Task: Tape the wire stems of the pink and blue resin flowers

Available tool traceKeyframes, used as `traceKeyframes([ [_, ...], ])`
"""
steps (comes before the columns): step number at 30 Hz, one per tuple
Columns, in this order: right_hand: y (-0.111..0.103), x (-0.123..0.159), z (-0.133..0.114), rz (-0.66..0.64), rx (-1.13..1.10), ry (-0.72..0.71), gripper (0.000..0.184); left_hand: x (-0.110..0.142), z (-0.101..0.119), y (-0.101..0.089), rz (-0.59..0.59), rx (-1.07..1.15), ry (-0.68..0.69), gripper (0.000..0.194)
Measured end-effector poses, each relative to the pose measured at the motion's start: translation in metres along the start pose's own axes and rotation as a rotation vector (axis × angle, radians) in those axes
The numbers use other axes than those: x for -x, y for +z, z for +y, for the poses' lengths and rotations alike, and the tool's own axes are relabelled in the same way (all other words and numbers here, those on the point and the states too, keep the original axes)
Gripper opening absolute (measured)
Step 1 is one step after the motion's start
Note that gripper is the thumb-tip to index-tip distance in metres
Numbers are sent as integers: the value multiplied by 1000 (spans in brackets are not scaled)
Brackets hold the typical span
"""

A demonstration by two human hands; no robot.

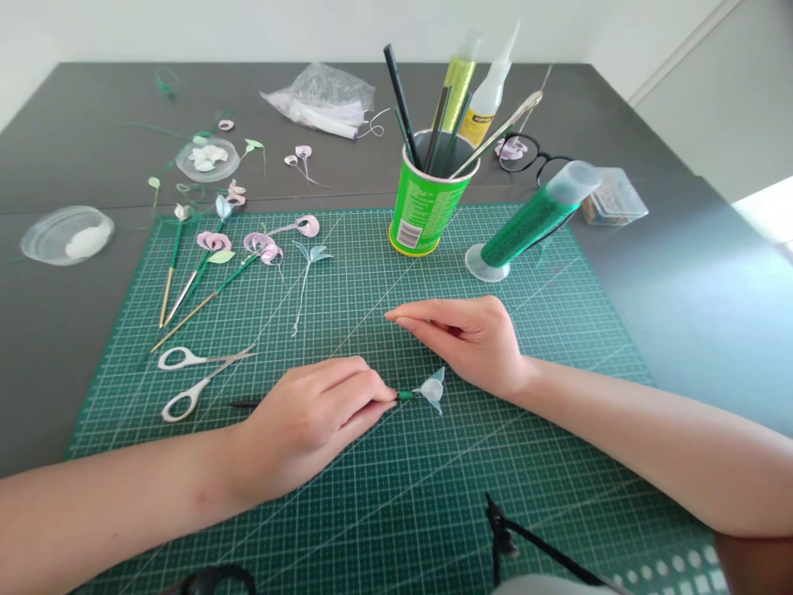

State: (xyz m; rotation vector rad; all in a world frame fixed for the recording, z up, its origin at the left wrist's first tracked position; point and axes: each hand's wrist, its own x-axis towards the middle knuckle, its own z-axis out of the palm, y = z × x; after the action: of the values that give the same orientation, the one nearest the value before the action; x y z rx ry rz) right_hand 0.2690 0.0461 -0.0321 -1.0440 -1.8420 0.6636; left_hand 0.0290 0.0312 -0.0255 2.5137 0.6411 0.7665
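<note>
My left hand is closed round a thin dark stick, whose tip points right. Green wrapping shows just past my fingertips, and a small pale blue and white flower sticks out beyond it. Above and to the right of the flower, my right hand is pinched, thumb and fingers together. Whatever is between those fingertips, perhaps a fine thread, cannot be made out. Both hands are over the green cutting mat. White-handled scissors lie partly spread left of my left hand.
A green can holds several sticks and tweezers. Near it stand a green thread spool, a glue bottle, eyeglasses and a clear box. Wrapped flower stems, a loose blue flower and plastic dishes lie left.
</note>
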Motion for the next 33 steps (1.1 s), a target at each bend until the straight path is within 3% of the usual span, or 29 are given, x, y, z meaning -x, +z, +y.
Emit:
traceKeyframes([
  [9,-3,1,-3,50,51,-136,26,-1,-3,-1,-34,30,-29,12],
  [17,0,1,2,-33,18,-9,24,-2,-1,-2,2,36,-26,12],
  [33,0,1,4,-126,19,9,21,-4,3,-8,63,28,-76,17],
])
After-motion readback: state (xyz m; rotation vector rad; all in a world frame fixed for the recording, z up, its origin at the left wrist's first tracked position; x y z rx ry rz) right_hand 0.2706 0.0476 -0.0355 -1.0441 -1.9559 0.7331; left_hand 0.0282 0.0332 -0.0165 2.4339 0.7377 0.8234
